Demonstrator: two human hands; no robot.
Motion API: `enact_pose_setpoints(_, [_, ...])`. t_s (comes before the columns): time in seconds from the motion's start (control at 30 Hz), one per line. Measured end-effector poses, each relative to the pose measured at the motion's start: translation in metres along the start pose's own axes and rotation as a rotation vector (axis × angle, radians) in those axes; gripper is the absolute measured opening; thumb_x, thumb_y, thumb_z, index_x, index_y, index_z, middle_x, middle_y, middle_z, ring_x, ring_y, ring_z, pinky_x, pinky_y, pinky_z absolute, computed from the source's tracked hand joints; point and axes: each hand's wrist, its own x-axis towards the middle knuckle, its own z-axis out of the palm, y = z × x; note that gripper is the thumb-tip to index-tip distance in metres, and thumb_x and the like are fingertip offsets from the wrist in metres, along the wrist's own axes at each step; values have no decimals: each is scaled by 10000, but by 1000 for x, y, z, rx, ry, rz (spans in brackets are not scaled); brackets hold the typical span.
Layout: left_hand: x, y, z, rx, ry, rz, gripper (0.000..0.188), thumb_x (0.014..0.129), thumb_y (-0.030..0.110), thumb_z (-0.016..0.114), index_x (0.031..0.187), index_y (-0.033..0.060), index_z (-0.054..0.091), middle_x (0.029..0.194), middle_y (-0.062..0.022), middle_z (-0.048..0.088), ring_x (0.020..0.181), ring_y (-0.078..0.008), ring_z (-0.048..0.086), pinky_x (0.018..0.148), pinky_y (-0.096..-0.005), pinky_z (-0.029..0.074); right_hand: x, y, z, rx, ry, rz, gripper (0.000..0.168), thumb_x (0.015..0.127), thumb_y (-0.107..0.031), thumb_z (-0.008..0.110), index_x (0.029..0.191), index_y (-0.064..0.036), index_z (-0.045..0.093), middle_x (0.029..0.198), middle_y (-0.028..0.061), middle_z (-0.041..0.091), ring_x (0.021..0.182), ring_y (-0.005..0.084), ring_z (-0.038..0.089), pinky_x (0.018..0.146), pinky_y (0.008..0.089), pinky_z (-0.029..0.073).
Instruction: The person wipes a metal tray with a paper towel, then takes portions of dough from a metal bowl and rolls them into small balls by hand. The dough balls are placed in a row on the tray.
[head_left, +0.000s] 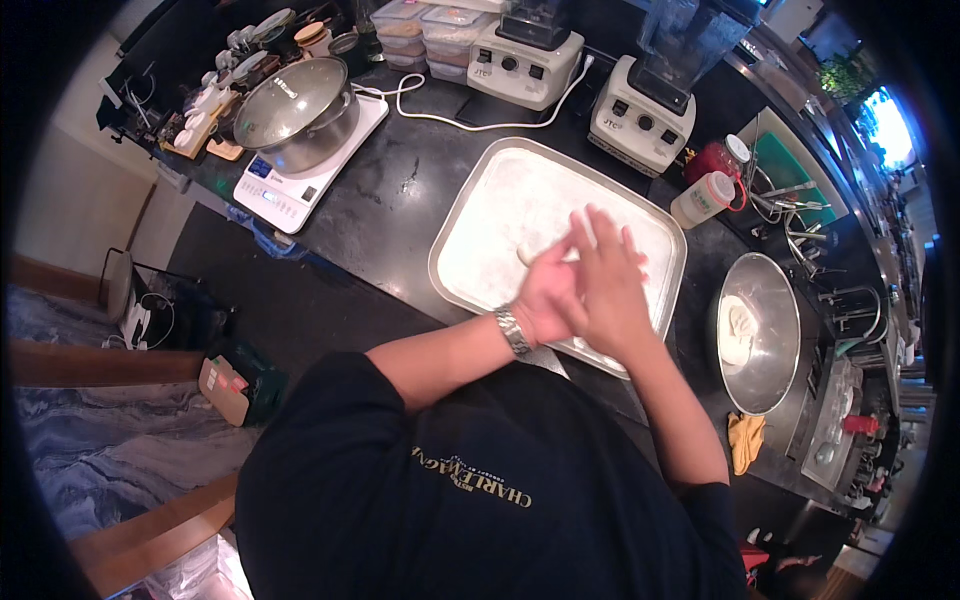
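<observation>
My left hand (551, 292), with a metal watch at its wrist, is over the near part of a floured metal tray (487, 187). Across it lies my right hand (611, 285), its palm turned to the left one and its fingers pointing away from me. Both are a little blurred, and whatever may be between the palms is hidden. A small pale piece, seemingly dough (524, 253), shows just beyond my left hand. To the right, a lump of white dough (736, 330) rests in a steel bowl (772, 322).
A lidded steel pot (315, 135) stands on a white electric cooktop or scale (281, 199) at the left. Two blender bases (517, 67) with a white cord are behind the tray. Beside its right corner stands a white bottle (703, 199); a yellow cloth (745, 444) lies near the bowl.
</observation>
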Motion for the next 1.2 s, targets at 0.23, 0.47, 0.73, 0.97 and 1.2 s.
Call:
enact_pose_setpoints(0.23, [-19,10,-19,-148,-87,-22,948,1046,723,263,1691,33,185,1754,-227,205,1619,-387,218,1311,-538,158,46,-30,12,129,-19,-4,866,937,-429,687,1634,-33,356,1650,279,356,1544,470,323,1273,601,218])
enact_pose_setpoints(0.47, [-32,70,5,-341,49,-71,860,1102,603,321,1616,-84,271,1626,-268,397,1544,-410,346,1306,-560,226,70,-26,-25,1262,407,266,1127,966,-893,174,1679,-23,244,1696,226,338,1603,339,275,1313,485,96])
enact_pose_setpoints(0.73, [-26,86,-22,-36,-61,9,1005,1030,781,281,1689,32,154,1750,-247,171,1619,-372,216,1295,-541,229,103,-62,31,103,14,97,849,989,-454,632,1642,-7,323,1629,280,401,1548,439,347,1270,565,248])
enact_pose_setpoints(0.97, [-14,69,-81,-182,-69,-3,1065,988,849,307,1698,69,163,1757,-237,158,1634,-344,182,1288,-556,224,112,-74,47,251,-101,-156,963,899,-545,687,1652,-63,332,1677,285,310,1552,494,295,1261,642,201])
enact_pose_setpoints(1.2, [-14,111,-64,146,177,183,931,998,812,234,1690,189,244,1757,-125,251,1611,-361,236,1284,-612,201,106,-61,52,10,-170,-226,1021,889,-695,635,1652,-77,355,1676,278,315,1574,478,265,1252,692,141])
